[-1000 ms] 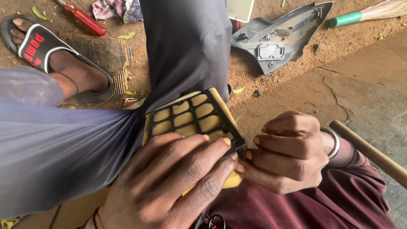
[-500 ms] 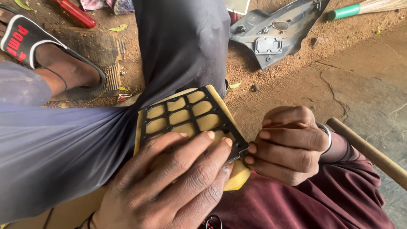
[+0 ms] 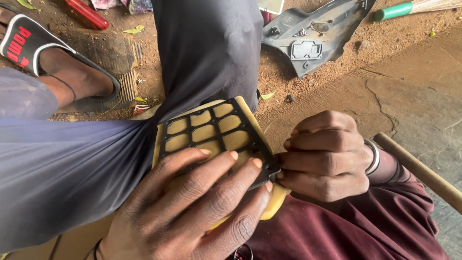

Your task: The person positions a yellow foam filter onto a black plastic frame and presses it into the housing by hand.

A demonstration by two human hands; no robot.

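Meanwhile, at the centre of the frame, a yellow foam pad [image 3: 226, 126] set in a black grid frame [image 3: 219, 137] rests on the person's lap, against a grey trouser leg [image 3: 207, 53]. The left hand [image 3: 192, 207] lies flat over the lower part of the grid, fingers [image 3: 231, 156] spread apart and pressing down, not closed around anything. The right hand [image 3: 325, 156], a metal bangle [image 3: 373, 156] on its wrist, has its fingers curled together, pinching the frame's right-hand corner where the foam bulges out beneath. The work appears to be at the stage of seating or freeing the foam at that corner; the next move would seem to call for a steady hold from the flat hand while the pinching fingers work along the edge. At upper right lie a grey plastic panel [image 3: 313, 38] and a green-handled broom [image 3: 399, 9] on the dirt floor [image 3: 409, 77]; at upper left, a sandalled foot [image 3: 53, 62].
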